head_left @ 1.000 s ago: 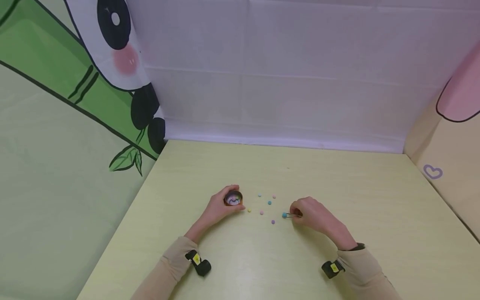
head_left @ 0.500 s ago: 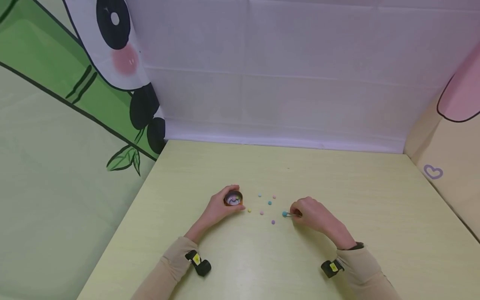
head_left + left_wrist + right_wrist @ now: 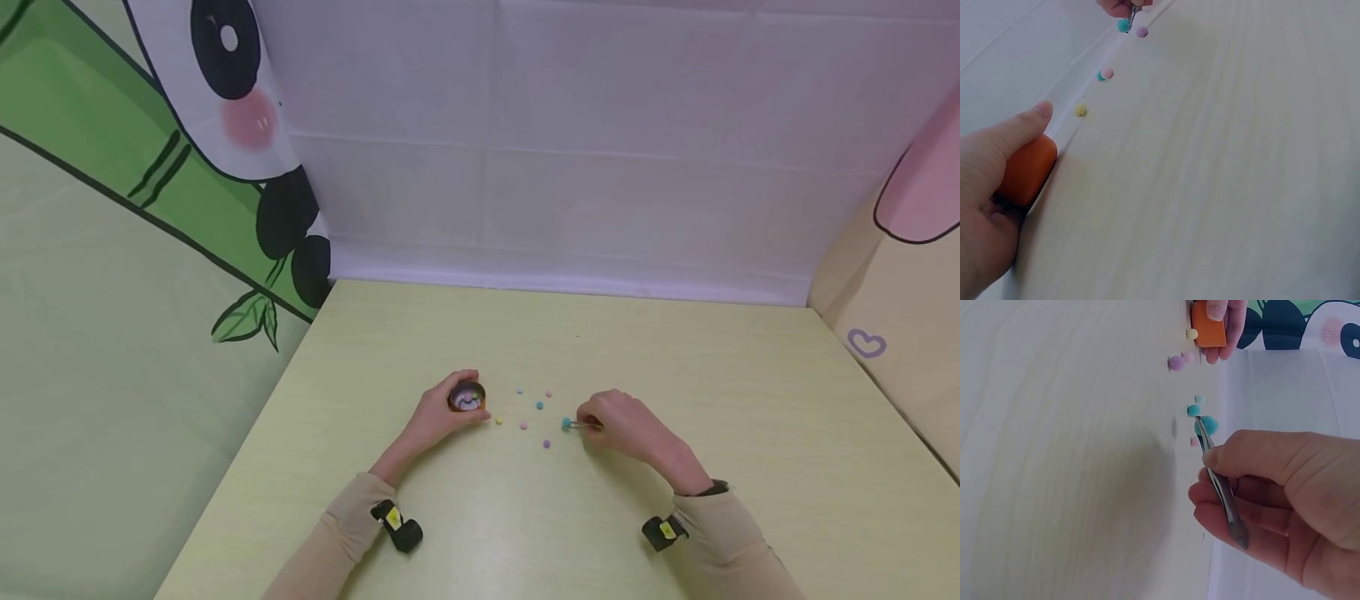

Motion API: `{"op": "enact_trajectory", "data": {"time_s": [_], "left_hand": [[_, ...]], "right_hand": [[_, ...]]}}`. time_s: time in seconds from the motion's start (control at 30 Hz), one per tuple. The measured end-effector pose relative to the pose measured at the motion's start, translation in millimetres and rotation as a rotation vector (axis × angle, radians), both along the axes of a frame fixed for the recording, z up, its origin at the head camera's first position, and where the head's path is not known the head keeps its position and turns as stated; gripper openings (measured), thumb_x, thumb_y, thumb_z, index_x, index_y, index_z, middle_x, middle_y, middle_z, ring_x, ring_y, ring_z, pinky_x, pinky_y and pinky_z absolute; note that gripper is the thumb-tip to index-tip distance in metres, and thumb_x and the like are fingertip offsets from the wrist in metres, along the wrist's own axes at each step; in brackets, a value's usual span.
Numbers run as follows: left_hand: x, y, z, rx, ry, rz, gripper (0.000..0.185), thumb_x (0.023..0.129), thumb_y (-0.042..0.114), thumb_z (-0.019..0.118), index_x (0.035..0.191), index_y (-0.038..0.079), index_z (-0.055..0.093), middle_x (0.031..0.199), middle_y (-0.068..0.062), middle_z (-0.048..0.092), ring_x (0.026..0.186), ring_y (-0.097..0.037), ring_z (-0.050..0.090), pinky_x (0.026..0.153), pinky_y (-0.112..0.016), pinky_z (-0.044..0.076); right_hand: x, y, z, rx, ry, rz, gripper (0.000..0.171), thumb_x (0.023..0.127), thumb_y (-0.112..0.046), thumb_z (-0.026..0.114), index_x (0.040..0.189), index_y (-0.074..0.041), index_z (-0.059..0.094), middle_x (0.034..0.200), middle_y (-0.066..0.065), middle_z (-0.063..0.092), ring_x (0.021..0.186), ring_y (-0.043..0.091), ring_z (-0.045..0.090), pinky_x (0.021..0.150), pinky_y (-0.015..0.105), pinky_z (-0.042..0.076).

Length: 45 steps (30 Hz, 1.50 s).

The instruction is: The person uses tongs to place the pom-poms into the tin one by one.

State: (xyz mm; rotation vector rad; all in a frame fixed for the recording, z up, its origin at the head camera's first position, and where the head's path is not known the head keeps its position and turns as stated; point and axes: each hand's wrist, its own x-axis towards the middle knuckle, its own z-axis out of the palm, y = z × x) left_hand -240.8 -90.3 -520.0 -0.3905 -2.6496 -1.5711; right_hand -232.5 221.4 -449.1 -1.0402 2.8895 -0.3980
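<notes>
Right hand (image 3: 617,423) pinches tweezers (image 3: 1221,487), fingers curled round them; tips clamp teal ball (image 3: 567,423) just above bench (image 3: 675,367). Left hand (image 3: 438,414) grips small orange cup (image 3: 467,397), fingers wrapped round its side, cup standing on bench. Between hands, loose little balls lie scattered: yellow ball (image 3: 498,421) just beside cup, pink ball (image 3: 523,425), purple ball (image 3: 546,444) nearer person, blue ball (image 3: 539,406) farther back. Panda cloth (image 3: 225,108) hangs at left.
</notes>
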Motion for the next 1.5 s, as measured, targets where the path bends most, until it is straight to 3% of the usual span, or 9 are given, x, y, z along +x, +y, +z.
{"op": "enact_trajectory", "data": {"time_s": [0.5,0.73,1.0,1.2,1.5], "left_hand": [[2.3,-7,0.8,0.022,0.0,-0.019,0.07,0.08,0.023,0.084,0.14,0.009,0.052,0.141,-0.011,0.059,0.127,-0.031,0.057,0.105,-0.05,0.047],[2.2,-7,0.4,0.015,0.006,-0.011,0.069,0.08,0.025,0.084,0.139,0.01,0.053,0.14,-0.01,0.06,0.126,-0.03,0.058,0.105,-0.049,0.047],[2.1,-6,1.3,0.021,-0.021,-0.008,0.07,0.078,0.023,0.085,0.139,0.012,0.054,0.139,-0.007,0.061,0.127,-0.027,0.057,0.106,-0.046,0.046],[7.0,-15,0.1,0.003,-0.017,-0.028,0.07,0.078,0.025,0.086,0.139,0.013,0.054,0.14,-0.005,0.061,0.126,-0.025,0.058,0.106,-0.045,0.046],[9.8,-22,-0.9,-0.002,0.002,-0.041,0.069,0.078,0.026,0.085,0.138,0.012,0.055,0.139,-0.006,0.061,0.124,-0.026,0.059,0.104,-0.046,0.047]], "right_hand": [[-4.6,-26,21.1,-0.022,0.075,0.093,0.016,0.083,0.001,0.069,0.074,-0.011,0.065,0.067,-0.004,0.055,0.063,0.005,0.039,0.058,0.018,0.033],[-10.1,-41,30.1,-0.057,0.064,0.127,0.03,0.084,0.003,0.065,0.064,-0.014,0.051,0.064,-0.007,0.038,0.062,0.005,0.03,0.057,0.018,0.025],[-15.4,-59,37.8,-0.056,0.042,0.149,0.032,0.084,0.003,0.065,0.063,-0.015,0.048,0.064,-0.009,0.029,0.061,0.005,0.026,0.057,0.019,0.021],[-5.9,-82,42.7,-0.04,0.06,0.153,0.026,0.084,0.002,0.065,0.066,-0.014,0.056,0.063,-0.009,0.036,0.061,0.005,0.031,0.056,0.019,0.024],[-0.6,-107,50.5,-0.061,0.045,0.182,0.029,0.085,0.003,0.063,0.065,-0.015,0.051,0.063,-0.008,0.032,0.059,0.005,0.028,0.057,0.019,0.022]]}}
